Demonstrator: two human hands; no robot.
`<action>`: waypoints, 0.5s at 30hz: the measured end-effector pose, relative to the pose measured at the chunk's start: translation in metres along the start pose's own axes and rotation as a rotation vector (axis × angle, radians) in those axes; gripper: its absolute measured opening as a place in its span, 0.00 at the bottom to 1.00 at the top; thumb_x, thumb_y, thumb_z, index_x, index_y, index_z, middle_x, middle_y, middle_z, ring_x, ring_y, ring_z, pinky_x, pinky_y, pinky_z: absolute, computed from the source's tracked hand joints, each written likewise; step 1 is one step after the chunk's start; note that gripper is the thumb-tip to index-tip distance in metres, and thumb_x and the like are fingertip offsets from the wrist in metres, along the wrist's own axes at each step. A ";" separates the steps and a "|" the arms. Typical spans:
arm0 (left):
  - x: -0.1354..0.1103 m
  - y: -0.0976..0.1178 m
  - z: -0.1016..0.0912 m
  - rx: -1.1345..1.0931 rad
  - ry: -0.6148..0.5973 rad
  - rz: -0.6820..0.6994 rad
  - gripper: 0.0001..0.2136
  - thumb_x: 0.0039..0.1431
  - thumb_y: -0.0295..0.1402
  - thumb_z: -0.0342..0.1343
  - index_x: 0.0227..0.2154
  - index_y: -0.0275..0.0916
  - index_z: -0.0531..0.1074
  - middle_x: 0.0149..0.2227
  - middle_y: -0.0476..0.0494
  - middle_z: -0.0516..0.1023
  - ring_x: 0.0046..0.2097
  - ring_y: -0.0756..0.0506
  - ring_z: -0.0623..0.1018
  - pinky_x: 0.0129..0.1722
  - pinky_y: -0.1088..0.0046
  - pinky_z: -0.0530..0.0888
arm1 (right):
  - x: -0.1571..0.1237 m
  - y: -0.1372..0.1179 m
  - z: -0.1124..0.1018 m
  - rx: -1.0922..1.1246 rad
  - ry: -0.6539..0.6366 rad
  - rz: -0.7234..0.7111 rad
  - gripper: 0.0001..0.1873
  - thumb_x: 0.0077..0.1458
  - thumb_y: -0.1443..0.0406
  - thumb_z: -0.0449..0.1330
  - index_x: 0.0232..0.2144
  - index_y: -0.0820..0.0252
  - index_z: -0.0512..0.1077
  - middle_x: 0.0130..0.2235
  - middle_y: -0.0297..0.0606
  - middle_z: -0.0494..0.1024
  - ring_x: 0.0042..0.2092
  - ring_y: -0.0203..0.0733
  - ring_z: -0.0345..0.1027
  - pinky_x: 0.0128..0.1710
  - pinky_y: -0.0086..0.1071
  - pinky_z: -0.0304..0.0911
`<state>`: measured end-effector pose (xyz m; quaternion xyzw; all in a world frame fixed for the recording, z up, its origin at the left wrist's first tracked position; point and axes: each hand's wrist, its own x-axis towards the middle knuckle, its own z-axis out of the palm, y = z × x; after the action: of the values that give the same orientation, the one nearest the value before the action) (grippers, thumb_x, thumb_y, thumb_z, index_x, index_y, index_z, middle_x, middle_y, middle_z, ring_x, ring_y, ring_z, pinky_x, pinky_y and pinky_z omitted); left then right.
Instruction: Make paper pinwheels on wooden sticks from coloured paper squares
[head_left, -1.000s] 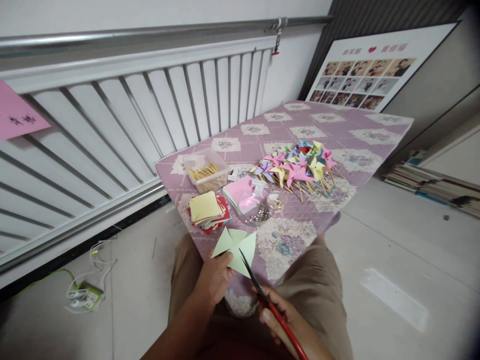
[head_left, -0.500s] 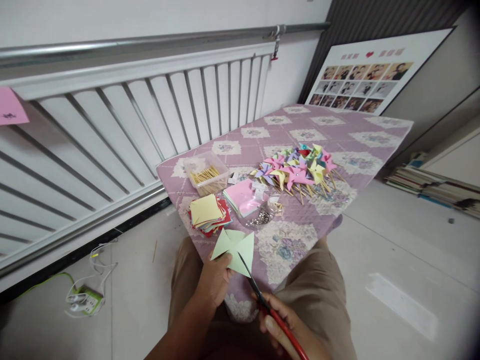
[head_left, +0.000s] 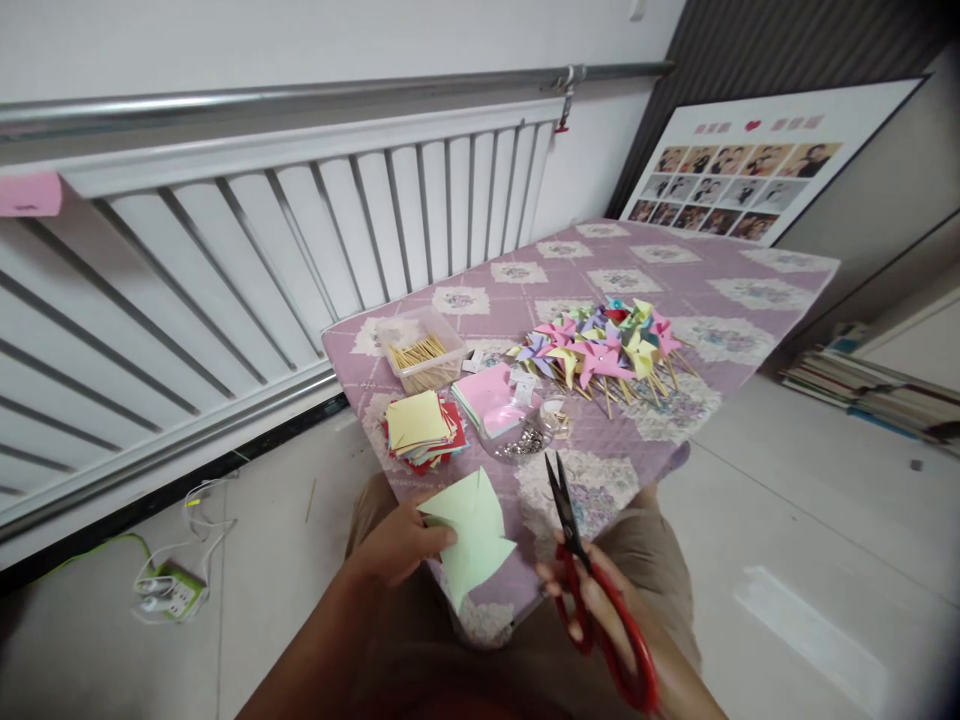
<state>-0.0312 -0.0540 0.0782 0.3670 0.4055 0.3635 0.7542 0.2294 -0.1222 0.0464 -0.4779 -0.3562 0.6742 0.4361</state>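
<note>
Between the thumb and fingers of my left hand (head_left: 409,543) is a square of pale green paper (head_left: 474,535), slit at its corners and held over the near edge of the table. My right hand (head_left: 592,590) grips a pair of scissors (head_left: 574,545) with red handles and dark blades. The blades are slightly parted, point away from me and are clear of the paper. Just beyond the green paper lies a stack of coloured paper squares (head_left: 420,420), yellow on top. A clear bag of small metal pieces (head_left: 527,438) rests to its right.
A clear plastic box (head_left: 442,375) holds thin wooden sticks. Pink paper sheets (head_left: 484,388) lie beside it. Finished paper pinwheels (head_left: 600,350) are heaped on the patterned tablecloth (head_left: 667,255). A white radiator (head_left: 337,220) runs along the left wall; a power strip (head_left: 180,595) is on the floor.
The scissors have come away from the green paper to the right, and their blades now show parted. My left hand has turned the paper and shifted slightly left.
</note>
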 end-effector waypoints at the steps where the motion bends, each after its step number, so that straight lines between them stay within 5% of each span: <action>1: -0.001 0.002 0.000 0.040 -0.075 0.000 0.20 0.39 0.32 0.66 0.40 0.34 0.76 0.30 0.44 0.78 0.29 0.48 0.73 0.28 0.75 0.68 | 0.004 -0.006 0.008 0.036 -0.001 -0.005 0.33 0.51 0.48 0.61 0.56 0.52 0.59 0.41 0.43 0.75 0.31 0.40 0.67 0.22 0.28 0.59; 6: -0.001 0.021 0.003 0.237 -0.289 -0.005 0.17 0.41 0.35 0.64 0.38 0.36 0.78 0.32 0.42 0.79 0.31 0.45 0.74 0.31 0.72 0.69 | 0.014 -0.034 0.052 0.110 0.037 -0.067 0.33 0.47 0.51 0.66 0.54 0.51 0.62 0.39 0.37 0.75 0.32 0.39 0.68 0.27 0.29 0.62; 11: 0.004 0.032 -0.001 0.448 -0.306 0.001 0.12 0.42 0.28 0.61 0.34 0.39 0.78 0.28 0.47 0.78 0.27 0.47 0.72 0.27 0.75 0.67 | 0.010 -0.043 0.069 0.145 -0.006 -0.067 0.32 0.44 0.55 0.68 0.51 0.53 0.65 0.40 0.37 0.78 0.38 0.44 0.71 0.38 0.35 0.66; 15: 0.007 0.026 -0.006 0.477 -0.272 -0.012 0.10 0.42 0.26 0.62 0.31 0.38 0.77 0.25 0.49 0.76 0.26 0.49 0.70 0.25 0.77 0.64 | 0.007 -0.040 0.074 0.147 0.016 -0.065 0.31 0.43 0.56 0.68 0.50 0.54 0.65 0.44 0.39 0.78 0.41 0.46 0.72 0.39 0.35 0.67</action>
<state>-0.0403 -0.0347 0.0960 0.5772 0.3767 0.2008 0.6961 0.1675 -0.1057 0.1008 -0.4383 -0.3173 0.6802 0.4946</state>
